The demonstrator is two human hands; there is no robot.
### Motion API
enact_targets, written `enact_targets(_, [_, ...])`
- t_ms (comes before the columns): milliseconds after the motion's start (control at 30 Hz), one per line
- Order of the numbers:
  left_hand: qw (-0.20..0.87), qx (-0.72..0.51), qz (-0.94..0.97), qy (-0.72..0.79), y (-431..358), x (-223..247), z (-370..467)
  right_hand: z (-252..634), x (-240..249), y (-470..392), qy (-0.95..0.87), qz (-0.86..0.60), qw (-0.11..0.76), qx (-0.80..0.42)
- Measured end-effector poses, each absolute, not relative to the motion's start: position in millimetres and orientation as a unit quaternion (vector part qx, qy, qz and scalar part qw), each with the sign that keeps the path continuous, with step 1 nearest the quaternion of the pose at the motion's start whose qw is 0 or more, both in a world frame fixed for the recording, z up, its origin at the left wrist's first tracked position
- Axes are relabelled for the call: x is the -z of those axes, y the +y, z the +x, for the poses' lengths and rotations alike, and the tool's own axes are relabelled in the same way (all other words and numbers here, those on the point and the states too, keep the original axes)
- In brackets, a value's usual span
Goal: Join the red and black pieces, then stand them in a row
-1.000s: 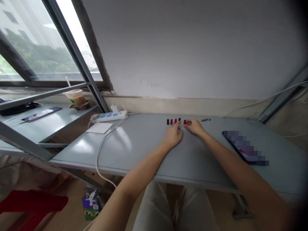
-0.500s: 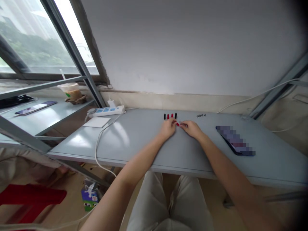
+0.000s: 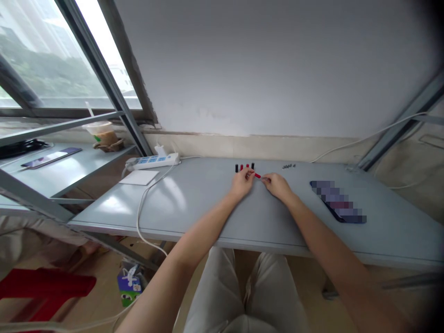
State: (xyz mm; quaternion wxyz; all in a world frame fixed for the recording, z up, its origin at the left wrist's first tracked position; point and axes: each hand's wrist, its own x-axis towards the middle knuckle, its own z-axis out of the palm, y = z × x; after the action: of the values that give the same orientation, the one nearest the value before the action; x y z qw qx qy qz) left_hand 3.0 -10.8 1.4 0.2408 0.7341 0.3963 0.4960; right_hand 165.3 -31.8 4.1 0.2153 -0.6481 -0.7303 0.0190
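Note:
Between my hands is a small red cylinder (image 3: 257,175), tilted slightly. My left hand (image 3: 243,179) pinches its left end. The fingers of my right hand (image 3: 275,183) are closed at its right end, around something too small to make out. Just behind my left hand, several small pieces stand upright in a row: a black one (image 3: 236,168) at the left, a red one (image 3: 242,167), another red one (image 3: 247,166) and a black one (image 3: 253,165) at the right. Several tiny metallic parts (image 3: 288,166) lie farther right, near the wall.
A phone (image 3: 338,202) lies on the grey table (image 3: 201,194) at the right. At the left are a white power strip (image 3: 156,160), a flat white piece (image 3: 139,177) and a cable running over the front edge. A side shelf bears a cup (image 3: 104,134) and another phone (image 3: 51,157).
The red cylinder shows more between my hands and lies nearer to level. My right hand has shifted very slightly to the right.

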Motion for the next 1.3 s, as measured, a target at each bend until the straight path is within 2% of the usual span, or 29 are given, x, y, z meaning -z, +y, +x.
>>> enact_targets(500, [0.259,-0.428,0.766,0.403,-10.3,3.6,1.8,154.8,-8.7,-38.8,-0.738,-0.632,0.233,-0.016])
enact_targets(767, [0.218,-0.426,0.773,0.417,-16.0,-0.2,1.9,159.5,-8.8,-27.3,-0.708,-0.663,0.243,0.005])
enact_targets(933, [0.203,-0.394,0.791,0.421,-13.9,0.4,-0.6,161.8,-2.7,-1.2,-0.653,-0.708,0.26,-0.065])
enact_targets(1300, [0.168,-0.349,0.822,0.417,-21.7,-2.7,-1.2,157.7,16.4,21.9,-0.639,-0.722,0.263,-0.037])
